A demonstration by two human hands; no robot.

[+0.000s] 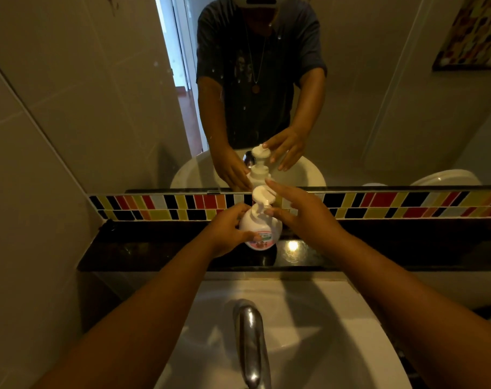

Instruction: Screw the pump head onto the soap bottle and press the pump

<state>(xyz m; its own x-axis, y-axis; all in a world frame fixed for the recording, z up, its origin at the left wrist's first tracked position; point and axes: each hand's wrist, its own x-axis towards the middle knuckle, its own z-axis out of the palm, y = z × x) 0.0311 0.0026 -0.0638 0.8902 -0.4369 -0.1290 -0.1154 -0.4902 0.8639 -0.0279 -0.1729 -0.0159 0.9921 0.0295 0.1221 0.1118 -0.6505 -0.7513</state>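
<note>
A white soap bottle (262, 224) with a pink label stands upright on the dark shelf (154, 254) behind the sink. Its white pump head (262, 195) sits on the neck. My left hand (227, 230) wraps around the bottle's left side and front, holding it. My right hand (303, 213) is beside the pump on the right, fingers spread, thumb tip touching the collar under the pump head and index finger reaching over its top. The mirror repeats both hands and the bottle.
A white sink (309, 332) with a chrome tap (250, 341) lies below the shelf. A strip of coloured tiles (160, 206) runs behind the bottle under the mirror (98, 94). A person's torso is reflected there. Grey walls close in left.
</note>
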